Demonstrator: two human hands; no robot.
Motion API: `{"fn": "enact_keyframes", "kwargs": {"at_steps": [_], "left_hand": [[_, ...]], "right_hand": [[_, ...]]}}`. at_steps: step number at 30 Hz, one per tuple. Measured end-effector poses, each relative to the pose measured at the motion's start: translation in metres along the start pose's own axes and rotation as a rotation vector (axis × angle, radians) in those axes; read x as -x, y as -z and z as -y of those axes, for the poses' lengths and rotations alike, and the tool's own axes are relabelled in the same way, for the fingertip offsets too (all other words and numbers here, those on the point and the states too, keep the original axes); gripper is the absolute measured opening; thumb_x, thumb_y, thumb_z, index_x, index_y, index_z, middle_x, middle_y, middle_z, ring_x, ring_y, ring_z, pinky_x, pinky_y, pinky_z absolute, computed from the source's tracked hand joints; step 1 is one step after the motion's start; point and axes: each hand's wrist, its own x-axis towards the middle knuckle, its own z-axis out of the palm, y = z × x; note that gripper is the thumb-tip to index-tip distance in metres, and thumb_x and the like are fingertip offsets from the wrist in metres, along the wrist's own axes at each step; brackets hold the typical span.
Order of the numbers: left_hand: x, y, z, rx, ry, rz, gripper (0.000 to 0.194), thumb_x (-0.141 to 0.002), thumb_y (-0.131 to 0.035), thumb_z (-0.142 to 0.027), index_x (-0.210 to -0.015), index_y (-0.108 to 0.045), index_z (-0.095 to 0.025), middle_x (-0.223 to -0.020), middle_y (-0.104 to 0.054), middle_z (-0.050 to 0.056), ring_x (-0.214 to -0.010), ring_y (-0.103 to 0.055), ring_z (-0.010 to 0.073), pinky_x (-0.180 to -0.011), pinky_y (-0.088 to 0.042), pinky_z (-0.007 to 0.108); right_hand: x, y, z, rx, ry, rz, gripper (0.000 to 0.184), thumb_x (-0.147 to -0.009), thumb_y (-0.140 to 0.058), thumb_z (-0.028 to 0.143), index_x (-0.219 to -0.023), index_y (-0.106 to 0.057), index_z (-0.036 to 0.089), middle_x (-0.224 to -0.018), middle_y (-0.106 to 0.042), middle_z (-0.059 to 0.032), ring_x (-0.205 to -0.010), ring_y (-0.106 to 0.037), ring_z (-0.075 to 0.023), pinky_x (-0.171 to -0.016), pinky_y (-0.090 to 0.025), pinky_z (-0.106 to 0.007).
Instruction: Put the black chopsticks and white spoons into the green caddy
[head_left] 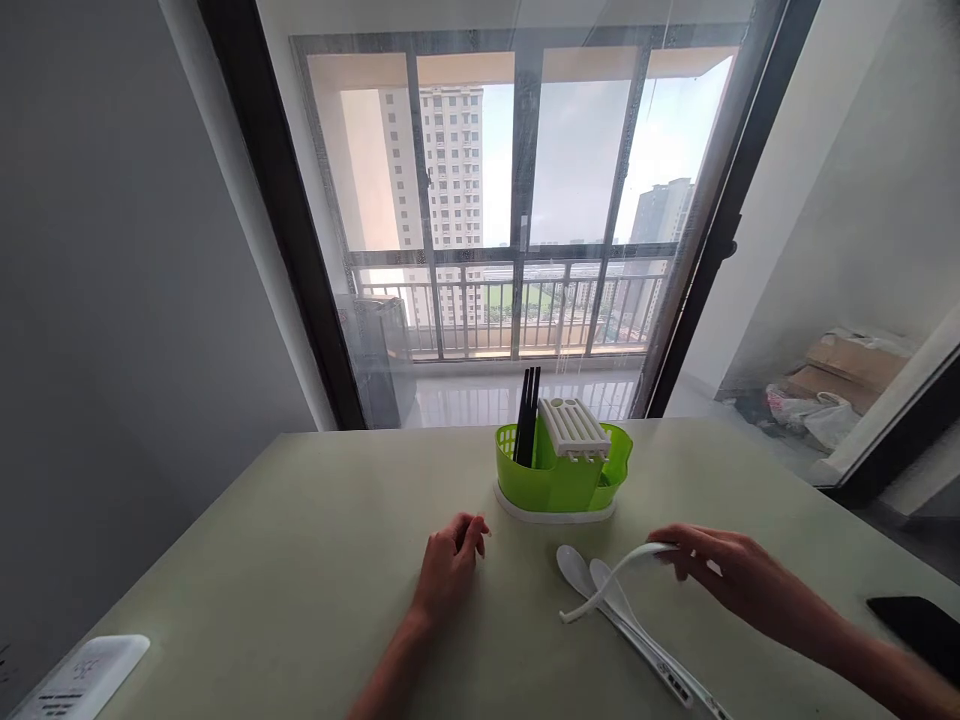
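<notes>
- Right hand [716, 560] pinches utensil [624, 565] over two spoons [574, 570]
- Left hand [450, 562] loosely curled, seemingly empty, at the table [300, 570]
- Best pinch firmly, and lift the free end clear of the spoons

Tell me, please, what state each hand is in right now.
Left hand: loosely closed, with nothing visible in it.
Right hand: closed on one end of a curved white utensil.

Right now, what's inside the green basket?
Black chopsticks stand in the left end of the green basket. Its front wall and the white rack hide much of the rest.
</notes>
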Motion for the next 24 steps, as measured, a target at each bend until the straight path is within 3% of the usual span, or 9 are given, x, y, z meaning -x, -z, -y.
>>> {"fn": "enact_keyframes", "kwargs": {"at_steps": [4,8,10,13,18,24], "left_hand": [[0.001,0.000,-0.002,-0.006,-0.005,0.003,0.049,-0.098,-0.041,-0.060,-0.087,-0.068,-0.020,-0.068,-0.061,-0.001,-0.059,-0.049,0.0134,-0.059,-0.037,0.024],[0.001,0.001,-0.003,-0.023,-0.011,0.007,0.049,-0.098,-0.041,-0.059,-0.087,-0.068,-0.020,-0.067,-0.061,-0.002,-0.059,-0.050,0.0137,-0.060,-0.037,0.025],[0.000,0.001,-0.002,-0.036,-0.017,0.010,0.048,-0.098,-0.041,-0.059,-0.087,-0.068,-0.020,-0.068,-0.062,-0.002,-0.060,-0.050,0.0138,-0.060,-0.037,0.025],[0.000,0.001,-0.001,-0.056,-0.020,0.005,0.049,-0.098,-0.042,-0.059,-0.087,-0.069,-0.020,-0.068,-0.062,-0.002,-0.060,-0.049,0.0135,-0.060,-0.036,0.025],[0.000,0.000,0.002,-0.069,-0.016,0.020,0.050,-0.098,-0.040,-0.059,-0.087,-0.069,-0.020,-0.068,-0.063,-0.002,-0.058,-0.049,0.0135,-0.060,-0.036,0.025],[0.000,0.000,0.000,-0.086,-0.015,0.033,0.052,-0.099,-0.038,-0.060,-0.087,-0.068,-0.020,-0.069,-0.064,-0.001,-0.059,-0.050,0.0139,-0.060,-0.036,0.025]], "right_hand": [[-0.018,0.022,0.029,0.018,0.031,-0.170,0.028,-0.106,-0.047,0.043,-0.117,-0.067,0.027,-0.079,-0.072,0.0011,-0.065,-0.068,-0.0135,-0.065,-0.054,-0.024],[-0.047,0.045,0.062,0.139,0.041,-0.435,0.029,-0.104,-0.051,0.047,-0.112,-0.069,0.026,-0.083,-0.073,0.0002,-0.061,-0.067,-0.0122,-0.055,-0.051,-0.021],[-0.062,0.051,0.075,0.220,0.047,-0.586,0.029,-0.103,-0.054,0.047,-0.109,-0.070,0.024,-0.089,-0.075,-0.0009,-0.061,-0.068,-0.0118,-0.054,-0.049,-0.020],[-0.083,0.053,0.086,0.388,0.123,-0.687,0.026,-0.104,-0.054,0.042,-0.107,-0.071,0.022,-0.090,-0.077,-0.0006,-0.056,-0.064,-0.0101,-0.050,-0.042,-0.021],[-0.114,0.045,0.096,0.621,0.206,-0.679,0.026,-0.106,-0.052,0.035,-0.105,-0.074,0.020,-0.083,-0.076,0.0002,-0.058,-0.065,-0.0108,-0.051,-0.035,-0.024],[-0.135,0.028,0.102,0.667,0.258,-0.537,0.037,-0.109,-0.041,0.034,-0.103,-0.074,0.018,-0.092,-0.077,-0.0058,-0.074,-0.068,-0.0153,-0.062,-0.043,-0.026]]}}
